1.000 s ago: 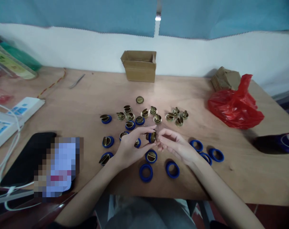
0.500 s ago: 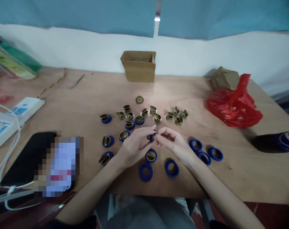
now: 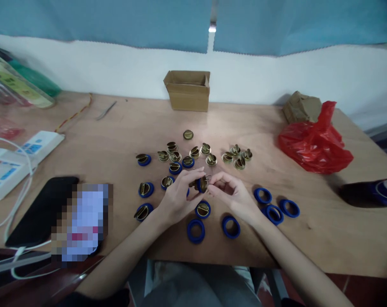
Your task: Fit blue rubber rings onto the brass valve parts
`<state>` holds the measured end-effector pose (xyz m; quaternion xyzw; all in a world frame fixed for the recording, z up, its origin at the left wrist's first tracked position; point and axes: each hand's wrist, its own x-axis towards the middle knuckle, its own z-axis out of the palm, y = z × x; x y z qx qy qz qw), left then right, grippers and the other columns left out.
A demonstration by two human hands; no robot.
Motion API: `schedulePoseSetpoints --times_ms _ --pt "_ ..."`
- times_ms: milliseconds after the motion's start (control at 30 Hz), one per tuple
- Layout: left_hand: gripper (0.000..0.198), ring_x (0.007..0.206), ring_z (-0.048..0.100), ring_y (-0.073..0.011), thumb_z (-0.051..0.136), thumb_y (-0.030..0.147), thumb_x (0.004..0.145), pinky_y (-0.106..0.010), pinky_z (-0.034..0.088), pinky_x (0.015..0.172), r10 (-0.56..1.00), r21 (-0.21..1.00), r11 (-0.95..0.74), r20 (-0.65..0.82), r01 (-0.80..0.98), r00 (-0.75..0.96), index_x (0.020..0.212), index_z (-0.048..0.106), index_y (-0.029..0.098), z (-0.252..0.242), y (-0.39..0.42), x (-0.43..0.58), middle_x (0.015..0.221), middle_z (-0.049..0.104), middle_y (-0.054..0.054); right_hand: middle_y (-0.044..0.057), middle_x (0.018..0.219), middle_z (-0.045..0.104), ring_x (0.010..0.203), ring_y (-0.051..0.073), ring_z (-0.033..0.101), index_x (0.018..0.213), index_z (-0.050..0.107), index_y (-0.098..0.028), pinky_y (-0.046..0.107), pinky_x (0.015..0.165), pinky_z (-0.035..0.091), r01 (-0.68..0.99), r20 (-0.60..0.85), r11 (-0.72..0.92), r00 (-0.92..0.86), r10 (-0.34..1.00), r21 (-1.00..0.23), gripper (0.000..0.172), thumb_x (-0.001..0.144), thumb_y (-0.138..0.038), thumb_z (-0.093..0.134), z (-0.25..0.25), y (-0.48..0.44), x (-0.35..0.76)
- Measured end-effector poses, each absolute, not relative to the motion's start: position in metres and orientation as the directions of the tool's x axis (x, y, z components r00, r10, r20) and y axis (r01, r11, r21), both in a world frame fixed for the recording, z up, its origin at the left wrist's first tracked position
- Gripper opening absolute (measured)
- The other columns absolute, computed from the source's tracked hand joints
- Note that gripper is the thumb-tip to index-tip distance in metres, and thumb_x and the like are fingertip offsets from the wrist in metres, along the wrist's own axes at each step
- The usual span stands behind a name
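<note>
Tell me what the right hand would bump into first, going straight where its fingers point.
Probably the blue-rimmed brass piece held by the left hand, just ahead of the right hand. Depth is unclear; they may already touch.

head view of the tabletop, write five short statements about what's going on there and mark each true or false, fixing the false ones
1. The left hand holds a blue-ringed metal piece between thumb and fingers. True.
2. The right hand has its fingertips up at that same piece. True.
3. Every blue ring in view has metal set in it. False: several have open centres, such as the bare blue ring nearer the body than the right hand.
4. The red plastic bag is to the right of the cardboard box. True.
5. The cardboard box is upside down between the two hands. False: it stands open-topped beyond them, by the white wall.
</note>
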<state>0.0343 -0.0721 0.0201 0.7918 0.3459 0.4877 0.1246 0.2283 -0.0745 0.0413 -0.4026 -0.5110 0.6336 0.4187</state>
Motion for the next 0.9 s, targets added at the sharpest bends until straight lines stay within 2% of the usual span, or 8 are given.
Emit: schedulePoseSetpoints --times_ms 133,300,400,500,600,767,900 --pt "0.061 0.103 0.073 -0.0204 0.074 0.011 0.088 -0.032 0.065 0.084 0.652 0.497 -0.742 0.691 0.45 0.312 0.142 0.048 0.023 0.021 -0.073 0.034 0.122 0.073 -0.011 -0.001 0.078 0.065 0.073 0.015 0.062 0.09 0.065 -0.023 0.03 0.071 0.051 -0.07 -0.006 -0.027 -0.297 0.955 -0.997 0.025 0.088 -0.043 0.079 0.036 -0.078 0.225" --pt "0.065 0.108 0.072 -0.0222 0.073 0.01 0.089 -0.034 0.065 0.089 0.593 0.421 -0.787 0.72 0.452 0.362 0.147 0.044 0.02 0.02 -0.072 0.032 0.122 0.073 -0.012 -0.001 0.079 0.062 0.073 0.015 0.059 0.092 0.064 -0.024 0.029 0.069 0.048 0.095 0.116 0.149 -0.289 0.95 -0.984 0.013 0.095 -0.034 0.071 0.035 -0.081 0.227" --pt "0.066 0.111 0.072 -0.0237 0.073 0.009 0.088 -0.036 0.065 0.089 0.575 0.404 -0.798 0.732 0.447 0.365 0.147 0.044 0.022 0.021 -0.073 0.032 0.123 0.073 -0.012 0.001 0.081 0.061 0.073 0.017 0.058 0.089 0.063 -0.024 0.031 0.068 0.048 0.263 0.261 0.342 -0.298 0.918 -0.902 0.011 0.098 -0.03 0.067 0.042 -0.081 0.229" --pt "0.062 0.114 0.071 -0.0248 0.074 0.01 0.088 -0.038 0.065 0.091 0.571 0.402 -0.798 0.743 0.449 0.35 0.142 0.047 0.022 0.022 -0.075 0.032 0.123 0.071 -0.014 0.003 0.085 0.064 0.076 0.018 0.06 0.087 0.062 -0.024 0.032 0.07 0.051 0.315 0.353 0.472 -0.368 0.86 -0.823 0.012 0.099 -0.026 0.064 0.049 -0.082 0.229" --pt "0.063 0.114 0.071 -0.0246 0.074 0.012 0.088 -0.039 0.065 0.093 0.567 0.395 -0.79 0.762 0.469 0.313 0.143 0.047 0.023 0.021 -0.076 0.032 0.12 0.071 -0.013 0.005 0.089 0.065 0.079 0.019 0.063 0.09 0.062 -0.024 0.032 0.071 0.054 0.339 0.379 0.522 -0.406 0.832 -0.782 0.01 0.1 -0.024 0.061 0.049 -0.083 0.227" --pt "0.071 0.129 0.065 -0.0276 0.065 0.01 0.093 -0.044 0.061 0.105 0.572 0.408 -0.803 0.731 0.434 0.372 0.156 0.035 0.02 0.015 -0.076 0.034 0.136 0.066 -0.016 0.007 0.097 0.069 0.089 0.02 0.069 0.098 0.065 -0.024 0.033 0.079 0.061 0.417 0.462 0.61 -0.406 0.789 -0.674 0.011 0.102 -0.02 0.056 0.045 -0.089 0.224" --pt "0.06 0.131 0.065 -0.0288 0.059 0.008 0.095 -0.044 0.062 0.103 0.52 0.397 -0.844 0.771 0.361 0.369 0.152 0.042 0.018 0.017 -0.076 0.035 0.129 0.067 -0.016 0.009 0.101 0.073 0.095 0.022 0.072 0.107 0.07 -0.022 0.034 0.088 0.062 0.457 0.532 0.689 -0.438 0.725 -0.563 0.016 0.102 -0.017 0.055 0.043 -0.094 0.221"
